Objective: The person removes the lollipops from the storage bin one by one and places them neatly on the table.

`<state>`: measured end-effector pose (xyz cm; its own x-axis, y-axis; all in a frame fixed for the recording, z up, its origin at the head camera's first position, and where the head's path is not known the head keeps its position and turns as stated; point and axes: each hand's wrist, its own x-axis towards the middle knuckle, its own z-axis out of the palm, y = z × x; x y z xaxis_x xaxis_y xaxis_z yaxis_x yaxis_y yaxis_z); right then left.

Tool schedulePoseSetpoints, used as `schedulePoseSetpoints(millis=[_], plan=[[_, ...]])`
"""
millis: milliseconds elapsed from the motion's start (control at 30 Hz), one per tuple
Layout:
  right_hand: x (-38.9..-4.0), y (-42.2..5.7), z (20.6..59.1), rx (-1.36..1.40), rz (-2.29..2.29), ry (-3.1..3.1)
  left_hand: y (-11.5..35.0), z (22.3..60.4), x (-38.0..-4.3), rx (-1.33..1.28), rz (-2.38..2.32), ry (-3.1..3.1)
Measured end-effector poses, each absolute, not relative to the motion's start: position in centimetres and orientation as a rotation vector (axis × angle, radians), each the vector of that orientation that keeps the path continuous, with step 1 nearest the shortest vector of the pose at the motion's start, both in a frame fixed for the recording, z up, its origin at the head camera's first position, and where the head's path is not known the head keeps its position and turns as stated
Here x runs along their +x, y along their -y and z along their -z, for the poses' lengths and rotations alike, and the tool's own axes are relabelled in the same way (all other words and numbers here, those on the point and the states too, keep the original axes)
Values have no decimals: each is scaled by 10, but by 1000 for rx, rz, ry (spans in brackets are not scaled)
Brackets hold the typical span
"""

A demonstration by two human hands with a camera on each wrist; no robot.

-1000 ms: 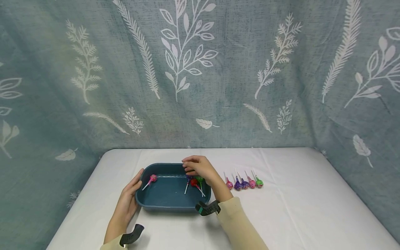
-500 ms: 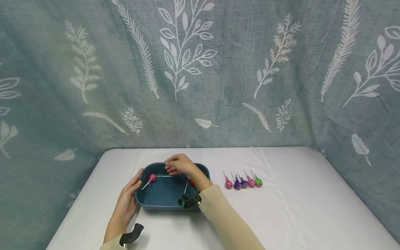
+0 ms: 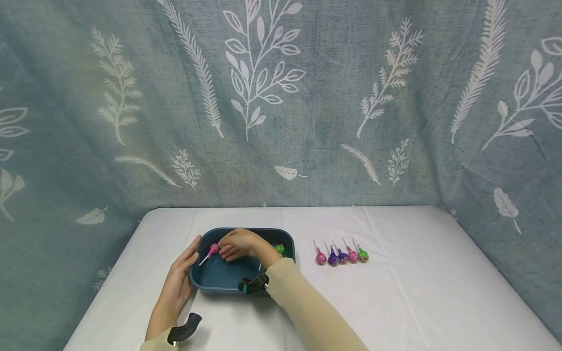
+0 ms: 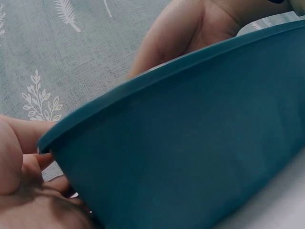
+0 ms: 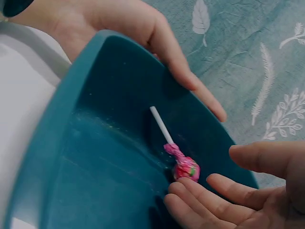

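Note:
A dark teal plastic bin (image 3: 219, 291) sits on the white-covered table. My left hand (image 3: 176, 279) rests along its left end, fingers fairly straight against the outer wall. Reaching inside, my right hand (image 3: 240, 244) has loosely bent fingers and thumb apart, with nothing between them. A pink-wrapped lollipop (image 5: 187, 168) lies at the left end of the bin, its white stick slanting toward the left hand. In the right wrist view, the right fingertips (image 5: 183, 188) are right at its candy head. A green lollipop (image 3: 279, 249) shows behind the right wrist; my forearm hides others there.
On the table (image 3: 417, 292), right of the bin, several lollipops lie in a row, sticks pointing away: a pink one (image 3: 321, 258) at the left, purple ones (image 3: 333, 258) and a green one (image 3: 363, 256) at the right end. A leaf-patterned curtain (image 3: 316, 122) hangs behind.
My right hand has moved left from over the right side of the bin and lowered into it, close to the pink lollipop. The left hand stays at the bin's left end.

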<state>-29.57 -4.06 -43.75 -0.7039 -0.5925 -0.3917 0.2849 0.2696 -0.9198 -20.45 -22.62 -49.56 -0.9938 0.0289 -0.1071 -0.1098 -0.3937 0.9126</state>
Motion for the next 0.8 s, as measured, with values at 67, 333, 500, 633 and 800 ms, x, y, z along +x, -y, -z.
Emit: schedulePoseSetpoints(millis=[67, 333, 500, 633, 800], plan=[[-296, 44, 439, -266, 1529, -1802, 226, 496, -205, -109, -2552, -1681], [-293, 52, 442, -189, 1558, -1828, 227, 496, -206, -94, -2558, -1662], [-291, 56, 445, -151, 1576, -1845, 227, 495, -205, -82, -2551, -1683], [-290, 59, 447, -157, 1569, -1845, 227, 495, -204, -85, -2546, -1690], [-289, 63, 448, -173, 1557, -1853, 227, 494, -203, -89, -2537, -1708]])
